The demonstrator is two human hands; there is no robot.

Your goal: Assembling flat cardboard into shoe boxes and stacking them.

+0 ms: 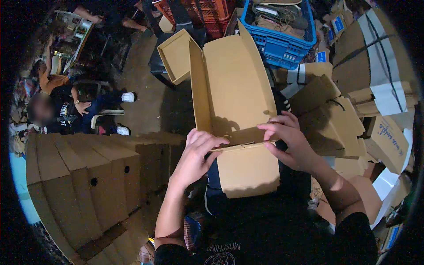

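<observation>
Left hand (196, 154): at centre, fingers curled over the near fold of the cardboard box blank (234, 88), thumb hidden beneath; closed on the fold from the seven o'clock side.

Right hand (289, 139): just at three o'clock of the left hand, fingers bent and pressed down on the same fold, gripping the blank's right near corner. The two hands are near each other but apart.

Cardboard box blank: tan, half-formed, held over the person's lap; its long panel runs from the hands toward twelve o'clock, a side wall raised along its left edge, a small end flap (174, 55) open at eleven o'clock, and a lower flap (247, 172) hanging toward six o'clock below the hands.

Surroundings:
- Stack of folded brown boxes (88, 185) with round holes, at eight o'clock, well apart from the hands.
- Blue plastic crate (282, 48) holding shoes, at one o'clock, beyond the blank's far end.
- Red crate (207, 13) at twelve o'clock.
- Heap of flat cardboard (327, 119) at three o'clock, just beside the right hand.
- Large taped carton (375, 62) at two o'clock.
- Seated person (70, 110) at nine o'clock, well apart.
</observation>
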